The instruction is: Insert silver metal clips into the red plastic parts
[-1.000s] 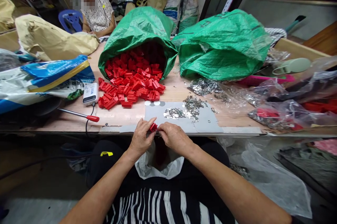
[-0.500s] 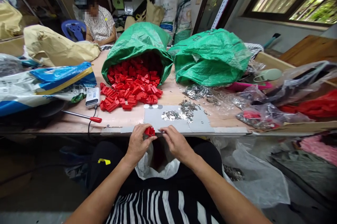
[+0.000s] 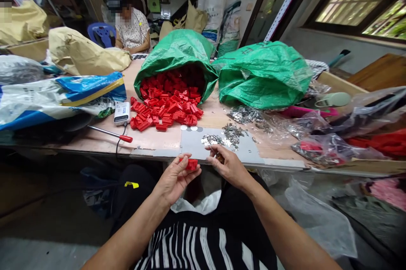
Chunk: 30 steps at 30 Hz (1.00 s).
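My left hand [image 3: 177, 179] is closed on a red plastic part [image 3: 192, 164], held between thumb and fingers just off the table's front edge. Right of it, my right hand [image 3: 230, 166] has its fingers curled round a small tool with a brown handle [image 3: 220, 158]; the tool's tip is too small to make out. Just beyond my hands, small shiny metal pieces [image 3: 233, 132] lie in a loose heap on a grey sheet [image 3: 192, 143]. Many more red parts [image 3: 168, 111] spill from the mouth of a green woven sack [image 3: 177, 46].
A second green sack [image 3: 263, 75] stands to the right, beside clear bags of metal pieces [image 3: 320, 147]. Left are a white power bank [image 3: 122, 113] with a cable and a red-tipped metal rod [image 3: 127, 138]. An open white bag [image 3: 203, 204] sits at my lap. Another person [image 3: 133, 29] sits across the table.
My hands have come up slightly and turned; the red part shows more of its length in my left hand. The brown handle in my right hand has come into sight. The view has shifted left.
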Each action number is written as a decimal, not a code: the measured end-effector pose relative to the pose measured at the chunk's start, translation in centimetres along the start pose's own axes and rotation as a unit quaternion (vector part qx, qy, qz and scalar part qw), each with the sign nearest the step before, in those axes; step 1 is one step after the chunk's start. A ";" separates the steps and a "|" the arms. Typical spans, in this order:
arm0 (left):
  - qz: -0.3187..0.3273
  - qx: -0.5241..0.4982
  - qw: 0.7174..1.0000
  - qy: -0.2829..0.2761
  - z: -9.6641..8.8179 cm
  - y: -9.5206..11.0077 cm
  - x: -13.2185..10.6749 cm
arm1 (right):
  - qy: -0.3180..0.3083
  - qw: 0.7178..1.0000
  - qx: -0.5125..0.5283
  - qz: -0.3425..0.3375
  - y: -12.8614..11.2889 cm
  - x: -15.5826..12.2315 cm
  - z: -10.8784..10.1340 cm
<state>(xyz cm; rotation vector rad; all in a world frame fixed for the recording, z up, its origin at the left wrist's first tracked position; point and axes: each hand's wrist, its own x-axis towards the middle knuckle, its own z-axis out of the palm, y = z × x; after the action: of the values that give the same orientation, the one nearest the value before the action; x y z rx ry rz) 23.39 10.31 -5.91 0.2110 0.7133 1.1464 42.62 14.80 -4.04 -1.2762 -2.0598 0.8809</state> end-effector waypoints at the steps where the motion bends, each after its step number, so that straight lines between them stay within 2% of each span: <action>1: -0.009 -0.020 1.000 0.008 0.1 0.1 0.0 | -0.018 1.000 0.020 -0.006 -0.8 -0.2 0.4; 5: -0.036 -0.054 0.998 0.018 0.2 0.3 0.0 | -0.039 0.999 0.011 -0.037 -2.8 -0.7 1.6; 10: -0.021 -0.064 0.998 0.016 0.7 -0.4 -0.3 | -0.031 0.999 0.010 -0.038 -3.2 -0.4 2.1; 15: 0.019 -0.061 0.997 0.034 0.7 -1.9 -0.6 | -0.032 0.999 0.009 -0.039 -2.6 -1.1 2.6; 18: 0.014 -0.040 0.999 0.027 0.2 -2.4 -0.5 | -0.056 0.998 0.035 -0.020 -1.9 -1.5 2.7; 20: 0.006 -0.029 0.999 0.029 -0.1 -2.4 -0.3 | -0.086 0.994 0.062 0.003 -1.0 -1.3 2.3; 22: 0.005 -0.023 0.999 0.042 -0.5 -2.3 -0.1 | -0.076 0.995 0.061 0.030 0.3 -0.7 1.3; 24: 0.001 -0.022 0.998 0.052 -0.7 -2.2 0.0 | -0.001 0.998 -0.015 0.053 1.9 0.1 0.1; 26: -0.004 -0.021 0.999 0.050 -0.9 -2.1 0.0 | 0.055 0.986 -0.137 0.078 3.4 0.9 -0.9; 30: -0.009 -0.013 0.999 0.037 -1.0 -2.1 0.0 | 0.055 0.955 -0.268 0.117 5.2 2.0 -1.6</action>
<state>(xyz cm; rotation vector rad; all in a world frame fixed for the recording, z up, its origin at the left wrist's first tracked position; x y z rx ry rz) 24.30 9.20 -7.72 0.1397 0.7633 1.1502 45.80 18.75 -6.77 -1.8369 -2.1632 0.3285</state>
